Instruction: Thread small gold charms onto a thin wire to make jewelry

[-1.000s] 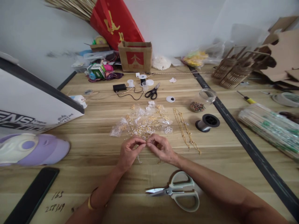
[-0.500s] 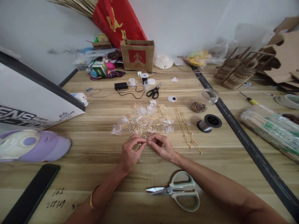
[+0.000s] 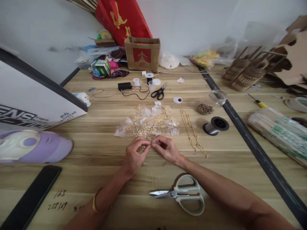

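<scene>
Above the wooden table, my left hand (image 3: 136,154) and my right hand (image 3: 167,149) meet fingertip to fingertip, both closed in a pinch. Whatever lies between the fingertips is too small to make out. Just beyond them spreads a heap of gold and silver beads (image 3: 148,127) among small clear plastic bags (image 3: 122,130). Short bits of chain (image 3: 165,163) dangle or lie below the hands; I cannot tell which. Scissors with pale handles (image 3: 189,195) lie with parted blades nearer to me. A gold chain (image 3: 192,132) lies right of the heap.
A spool of wire (image 3: 216,125) and a clear jar of mixed beads (image 3: 205,108) stand at the right. Black scissors (image 3: 159,92) lie farther back. Left are a purple cap (image 3: 50,147), a black phone (image 3: 33,198) and a large white box (image 3: 35,95). Bagged sticks (image 3: 275,131) lie far right.
The view has shifted slightly. Both hands keep the same pinch at nearly the same spot, and nothing else has visibly moved.
</scene>
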